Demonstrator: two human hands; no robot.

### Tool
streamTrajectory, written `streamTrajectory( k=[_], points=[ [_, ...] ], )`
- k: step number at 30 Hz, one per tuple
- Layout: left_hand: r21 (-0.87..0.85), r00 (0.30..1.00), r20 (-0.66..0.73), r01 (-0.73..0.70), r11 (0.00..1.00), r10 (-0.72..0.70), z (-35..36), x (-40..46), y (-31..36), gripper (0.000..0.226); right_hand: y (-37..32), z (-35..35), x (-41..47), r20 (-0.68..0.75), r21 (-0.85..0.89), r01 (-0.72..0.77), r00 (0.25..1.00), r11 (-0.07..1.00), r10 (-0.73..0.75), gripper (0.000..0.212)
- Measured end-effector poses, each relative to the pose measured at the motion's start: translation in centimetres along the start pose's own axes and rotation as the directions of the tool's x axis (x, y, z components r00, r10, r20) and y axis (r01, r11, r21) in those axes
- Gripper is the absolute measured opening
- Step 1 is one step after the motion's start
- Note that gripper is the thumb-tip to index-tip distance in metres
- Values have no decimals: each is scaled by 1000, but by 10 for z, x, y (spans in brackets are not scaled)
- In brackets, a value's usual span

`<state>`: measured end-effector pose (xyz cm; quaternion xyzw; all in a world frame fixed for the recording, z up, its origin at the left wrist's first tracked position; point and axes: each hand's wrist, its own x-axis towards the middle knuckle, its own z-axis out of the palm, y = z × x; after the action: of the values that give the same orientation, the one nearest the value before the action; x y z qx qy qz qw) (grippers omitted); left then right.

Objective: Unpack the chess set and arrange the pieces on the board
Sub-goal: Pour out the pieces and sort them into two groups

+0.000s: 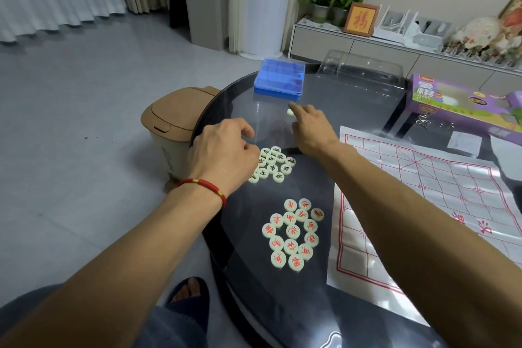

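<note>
A clear plastic chess board sheet (423, 178) with red grid lines lies on the right of the round dark table (282, 305). Several cream pieces with red characters (293, 234) sit in a cluster near me. Beyond them lies a cluster of black-character pieces (275, 164). My left hand (223, 152) hovers over the left edge of the black cluster with its fingers curled down; what they touch is hidden. My right hand (310, 127) reaches far forward, and its fingertips pinch a single cream piece (289, 112) just in front of the blue box (279, 79).
A clear plastic tray (361, 68) stands at the table's far edge, and a purple game box (457, 104) at the right. A tan lidded bin (172, 127) stands on the floor left of the table. A low cabinet with plants lines the back wall.
</note>
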<state>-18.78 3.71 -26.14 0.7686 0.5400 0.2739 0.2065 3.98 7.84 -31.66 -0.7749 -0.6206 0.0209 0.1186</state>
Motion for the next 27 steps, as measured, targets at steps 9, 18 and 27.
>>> streamTrajectory(
  k=[9,18,27],
  points=[
    [4,1000,-4,-28,1000,28,3,11,-1,24,10,-14,-10,-173,81,44,985,996,-30,16],
    [8,1000,25,-7,1000,7,7,4,2,24,23,-28,-43,-138,165,50,990,985,-27,16],
    [114,995,104,-9,993,-3,3,6,-9,25,20,-41,-70,116,503,-80,993,861,24,11]
  ],
)
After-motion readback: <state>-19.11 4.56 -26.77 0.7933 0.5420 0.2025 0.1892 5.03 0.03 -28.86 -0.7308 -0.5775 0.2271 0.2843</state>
